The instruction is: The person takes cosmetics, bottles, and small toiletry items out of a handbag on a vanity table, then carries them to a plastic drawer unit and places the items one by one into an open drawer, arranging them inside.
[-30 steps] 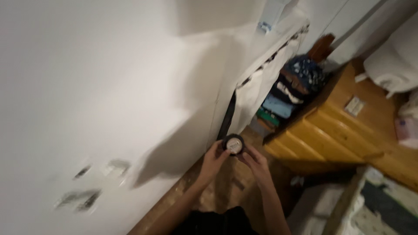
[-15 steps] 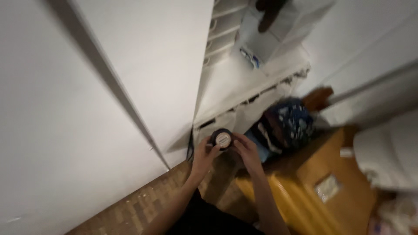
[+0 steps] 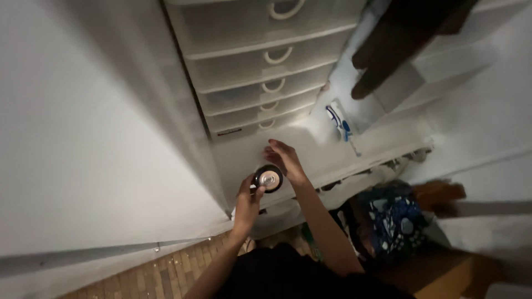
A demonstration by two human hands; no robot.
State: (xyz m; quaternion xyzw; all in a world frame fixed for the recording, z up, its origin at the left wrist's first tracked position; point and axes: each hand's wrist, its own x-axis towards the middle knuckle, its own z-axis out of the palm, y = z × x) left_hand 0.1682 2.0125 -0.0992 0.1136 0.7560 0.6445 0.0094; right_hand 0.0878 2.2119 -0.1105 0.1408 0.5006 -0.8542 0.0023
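Our left hand (image 3: 247,195) grips a round black compact (image 3: 268,178); its inside looks beige. Our right hand (image 3: 284,160) is open beside it, below translucent plastic drawers (image 3: 260,66).

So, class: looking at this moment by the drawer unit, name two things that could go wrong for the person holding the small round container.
1. The small round container seems pinched only at its edge by the left hand, while the right hand hovers open behind it; a loose grip might drop it onto the white shelf.
2. The scene is dim and blurred, so the hands could knock the blue-and-white tube lying nearby.
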